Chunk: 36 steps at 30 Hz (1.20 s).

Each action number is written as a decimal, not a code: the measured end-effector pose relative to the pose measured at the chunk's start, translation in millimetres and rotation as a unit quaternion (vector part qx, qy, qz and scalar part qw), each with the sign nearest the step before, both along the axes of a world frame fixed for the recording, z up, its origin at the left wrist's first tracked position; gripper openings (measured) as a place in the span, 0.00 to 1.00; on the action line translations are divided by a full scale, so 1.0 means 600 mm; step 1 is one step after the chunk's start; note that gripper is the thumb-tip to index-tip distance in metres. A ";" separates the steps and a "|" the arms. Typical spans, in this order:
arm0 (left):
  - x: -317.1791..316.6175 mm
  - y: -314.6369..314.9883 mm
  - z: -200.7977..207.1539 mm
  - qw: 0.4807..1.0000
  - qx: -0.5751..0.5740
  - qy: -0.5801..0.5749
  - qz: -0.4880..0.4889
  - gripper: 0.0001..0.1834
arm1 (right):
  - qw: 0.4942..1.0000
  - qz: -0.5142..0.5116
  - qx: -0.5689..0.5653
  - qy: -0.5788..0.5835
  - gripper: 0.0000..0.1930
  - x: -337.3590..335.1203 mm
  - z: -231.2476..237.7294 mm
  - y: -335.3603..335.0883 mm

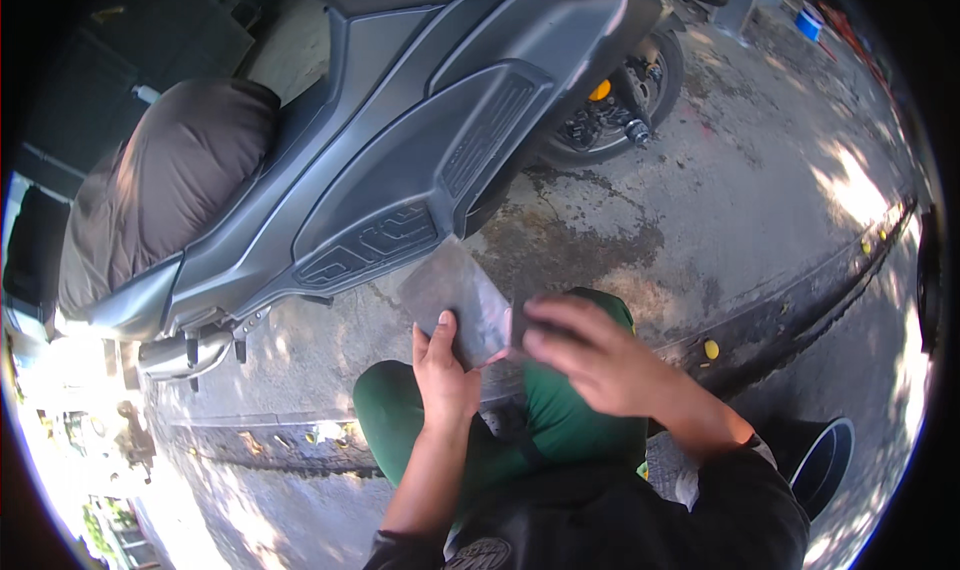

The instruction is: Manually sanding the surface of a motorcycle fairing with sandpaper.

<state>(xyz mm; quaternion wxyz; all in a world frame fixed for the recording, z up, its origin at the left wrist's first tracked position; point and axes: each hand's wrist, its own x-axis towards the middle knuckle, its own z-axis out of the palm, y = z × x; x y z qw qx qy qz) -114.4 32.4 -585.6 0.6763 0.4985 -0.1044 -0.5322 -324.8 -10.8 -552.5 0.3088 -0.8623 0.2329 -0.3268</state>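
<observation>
My left hand point(448, 375) grips a flat grey plate point(460, 305), thumb on top, above my knees. The plate is thin, roughly rectangular, with smudged reflections on its face and a pinkish lower right edge. At its right edge is my right hand point(600, 360), its fingers curled and smeared by motion. A small dark pad point(519, 326) shows between those fingertips and the plate; its exact kind is unclear. Just beyond the plate stands a grey motor scooter point(370, 160) with ridged footboards. The plate's underside is hidden.
A brown cloth cover point(190, 160) drapes the scooter's seat. Its front wheel point(640, 110) rests on stained concrete. A dark bucket point(848, 460) is by my right elbow. A raised concrete edge crosses behind my knees, with a yellow leaf point(711, 349) near it. A blue-and-white container point(809, 22) stands far right.
</observation>
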 end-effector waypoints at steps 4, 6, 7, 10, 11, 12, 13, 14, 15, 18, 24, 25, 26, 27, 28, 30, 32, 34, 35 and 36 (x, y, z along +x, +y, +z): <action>-0.016 0.007 0.019 0.998 -0.038 -0.001 0.056 0.13 | 0.987 0.040 -0.131 0.090 0.27 0.025 0.000 0.021; -0.014 0.019 0.021 0.996 -0.040 0.017 0.076 0.14 | 0.981 0.024 -0.158 0.111 0.27 0.025 -0.025 0.008; -0.008 0.028 0.016 0.996 -0.038 0.024 0.071 0.13 | 0.979 0.007 -0.154 0.136 0.26 0.021 -0.040 -0.005; 0.010 0.049 0.029 0.996 -0.066 0.034 0.054 0.13 | 0.970 -0.025 -0.140 0.195 0.26 -0.008 -0.052 -0.043; 0.017 0.055 0.034 0.995 -0.093 0.026 0.041 0.14 | 0.958 -0.053 -0.162 0.229 0.26 -0.015 -0.049 -0.055; 0.023 0.059 0.029 0.994 -0.090 0.029 0.046 0.14 | 0.944 -0.083 -0.184 0.261 0.26 -0.016 -0.045 -0.060; 0.025 0.063 0.021 0.988 -0.096 -0.115 0.036 0.14 | 0.951 -0.085 -0.186 0.231 0.26 -0.006 -0.028 -0.059; 0.024 0.071 0.016 0.962 -0.094 -0.256 0.019 0.14 | 0.952 -0.076 -0.182 0.234 0.26 0.008 -0.007 -0.052; 0.022 0.078 0.019 0.957 -0.089 -0.276 0.008 0.14 | 0.949 -0.063 -0.199 0.236 0.25 0.027 0.012 -0.044; 0.013 0.089 0.039 0.936 -0.076 -0.340 0.047 0.13 | 0.953 -0.006 -0.202 0.227 0.24 0.071 -0.008 -0.006; 0.051 0.098 0.017 0.906 -0.023 -0.368 0.206 0.20 | 0.965 0.108 -0.140 0.193 0.23 0.100 -0.053 0.076; 0.060 0.100 0.026 0.913 -0.054 -0.338 0.224 0.21 | 0.971 0.112 -0.101 0.186 0.23 0.097 -0.058 0.079; 0.068 0.101 0.032 0.914 -0.052 -0.327 0.234 0.20 | 0.975 0.116 -0.062 0.179 0.23 0.094 -0.060 0.080; 0.079 0.103 0.028 0.913 -0.038 -0.342 0.217 0.19 | 0.977 0.098 -0.104 0.157 0.23 0.090 -0.060 0.073; 0.085 0.108 0.024 0.911 -0.024 -0.358 0.201 0.17 | 0.977 0.104 -0.099 0.157 0.23 0.091 -0.040 0.072; 0.079 0.116 0.034 0.954 0.014 -0.270 0.130 0.17 | 0.983 0.133 -0.098 0.075 0.23 0.101 0.012 0.076; 0.081 0.127 0.019 0.962 0.052 -0.237 0.125 0.18 | 0.979 0.171 -0.100 0.053 0.22 0.118 0.024 0.090; 0.081 0.123 0.018 0.982 -0.017 -0.080 0.170 0.18 | 0.978 0.171 -0.106 0.054 0.24 0.131 0.010 0.086; 0.079 0.121 0.017 0.982 -0.019 -0.079 0.170 0.18 | 0.980 0.160 -0.100 0.059 0.25 0.132 -0.010 0.077; 0.077 0.120 0.017 0.982 -0.018 -0.070 0.176 0.18 | 0.982 0.149 -0.094 0.064 0.25 0.132 -0.032 0.068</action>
